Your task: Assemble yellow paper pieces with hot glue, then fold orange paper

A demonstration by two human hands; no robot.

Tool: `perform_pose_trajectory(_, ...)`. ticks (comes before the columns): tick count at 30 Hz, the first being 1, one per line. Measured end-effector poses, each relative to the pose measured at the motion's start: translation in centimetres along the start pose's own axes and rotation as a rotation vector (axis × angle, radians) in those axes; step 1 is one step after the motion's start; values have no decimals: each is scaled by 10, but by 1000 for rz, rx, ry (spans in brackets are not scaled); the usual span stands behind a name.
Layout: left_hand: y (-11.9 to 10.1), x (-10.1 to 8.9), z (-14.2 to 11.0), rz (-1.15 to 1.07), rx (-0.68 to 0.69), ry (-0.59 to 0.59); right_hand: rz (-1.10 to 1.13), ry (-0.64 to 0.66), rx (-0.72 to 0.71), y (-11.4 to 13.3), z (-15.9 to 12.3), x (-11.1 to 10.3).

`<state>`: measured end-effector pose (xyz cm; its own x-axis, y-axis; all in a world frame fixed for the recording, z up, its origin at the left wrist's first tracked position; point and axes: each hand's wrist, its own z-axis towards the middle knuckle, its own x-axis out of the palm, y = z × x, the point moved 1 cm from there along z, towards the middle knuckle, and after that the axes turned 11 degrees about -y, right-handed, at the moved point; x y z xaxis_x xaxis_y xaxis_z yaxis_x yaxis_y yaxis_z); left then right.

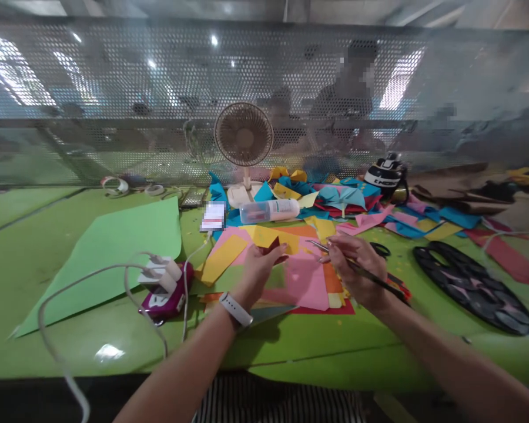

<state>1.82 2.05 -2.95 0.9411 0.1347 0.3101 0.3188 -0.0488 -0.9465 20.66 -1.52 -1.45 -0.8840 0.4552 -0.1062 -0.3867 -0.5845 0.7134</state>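
Observation:
My left hand [258, 267], with a white band on its wrist, pinches a small dark red piece of paper [273, 245] above a spread of coloured paper sheets [306, 282]. My right hand [357, 267] is closed round a thin dark stick-like tool [379, 281], whose metal tip [314, 244] points left toward the red piece. The two hands are a short way apart over pink, yellow and orange sheets on the green table [48, 276].
A large light green sheet [110, 258] lies at left, beside a purple device with white chargers and cables [163, 288]. A small fan [243, 136], a clear bottle [268, 210], heaps of paper scraps [348, 197], black scissors [381, 249] and a dark oval cut-out [471, 288] surround the work. Behind is a perforated metal screen [114, 88].

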Motion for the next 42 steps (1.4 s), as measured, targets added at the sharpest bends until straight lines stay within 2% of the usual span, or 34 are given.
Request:
perform_pose_trajectory(8, -5, 14, -15, 19, 7, 129, -247, 16, -179, 5, -1, -3)
perform_pose_trajectory(11, -7, 15, -18, 22, 11, 126, -265, 9, -202, 9, 1, -4)
perform_pose_trajectory(16, -8, 15, -18, 19, 20, 118, -306, 39, -143, 7, 0, -4)
perform_pose_trajectory(23, -8, 15, -19, 36, 27, 137, -300, 52, -378, 6, 0, -3)
perform_pose_trajectory(26, -11, 13, -16, 26, 49, 73, -255, 17, -417, 11, 3, -4)
perform_pose_trajectory(28, -16, 8, -12, -33, 97, -15, -207, 52, -371, 13, 5, -5)
perform_pose_trajectory(29, -20, 5, -8, -88, 138, -66, -174, 145, -311, 13, 6, -5)
perform_pose_trajectory(32, -35, -6, 3, -273, 280, -196, -93, 585, -73, 10, 7, -2)
perform_pose_trajectory(33, -40, -10, 7, -325, 322, -253, -108, 676, -19, 8, 6, 0)
perform_pose_trajectory(34, -44, -14, 11, -364, 353, -314, -148, 704, 14, 5, 6, 1)
perform_pose_trajectory(37, -54, -23, 19, -443, 403, -437, -265, 525, 53, -4, 7, 6)
perform_pose_trajectory(39, -56, -26, 21, -469, 398, -467, -258, 456, 94, -10, 7, 9)
perform_pose_trajectory(42, -53, -25, 20, -459, 356, -450, -208, 460, 168, -17, 5, 11)
